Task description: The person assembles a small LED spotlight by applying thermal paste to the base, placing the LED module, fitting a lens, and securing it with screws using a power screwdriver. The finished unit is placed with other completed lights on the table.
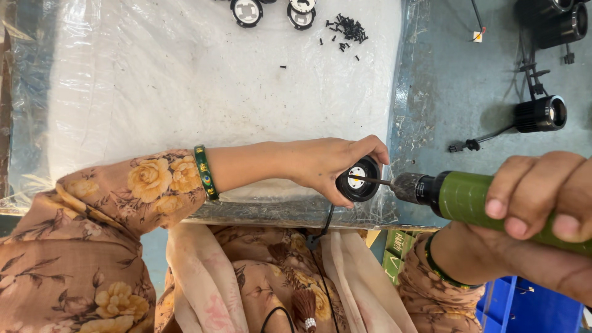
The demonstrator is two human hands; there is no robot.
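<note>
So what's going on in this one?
A person is working at a bench covered in clear plastic sheet. The left hand grips a round black lamp housing at the bench edge. The right hand holds a green electric screwdriver, its bit pressed into the housing's white centre. A pile of black screws and more housings lie at the far side; finished black lamps with cables sit on the bare grey surface to the right.

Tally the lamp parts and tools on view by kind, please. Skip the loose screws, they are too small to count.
Round black housing held in the left hand: 1
Round housings at the top edge: 2
Black cylinder lamps on the grey table: 3
Green power screwdriver in the right hand: 1
Total: 7
</note>
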